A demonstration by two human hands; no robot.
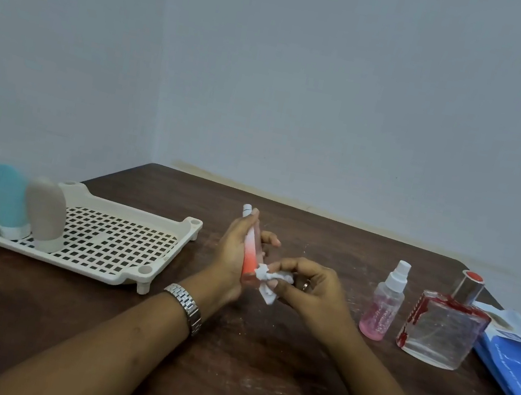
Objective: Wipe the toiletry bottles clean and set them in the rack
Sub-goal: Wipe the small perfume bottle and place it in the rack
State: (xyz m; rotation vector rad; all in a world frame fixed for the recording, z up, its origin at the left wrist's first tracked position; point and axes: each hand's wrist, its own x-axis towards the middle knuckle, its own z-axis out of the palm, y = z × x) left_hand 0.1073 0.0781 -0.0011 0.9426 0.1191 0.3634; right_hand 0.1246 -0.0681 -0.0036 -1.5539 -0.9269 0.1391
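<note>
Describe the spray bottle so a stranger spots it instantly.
On the brown table, look past the right hand. The spray bottle stands beside a square perfume bottle. Unlike that neighbour, it is slim, with pink liquid and a white pump top.

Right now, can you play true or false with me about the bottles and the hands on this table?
1. The left hand holds the orange bottle. True.
2. Three bottles stand in the rack. False: only two do, the blue bottle and the beige bottle.
3. The right hand pinches a white wipe against the orange bottle. True.
4. The spray bottle is in the rack. False: it stands on the table, next to the glass perfume bottle.
</note>
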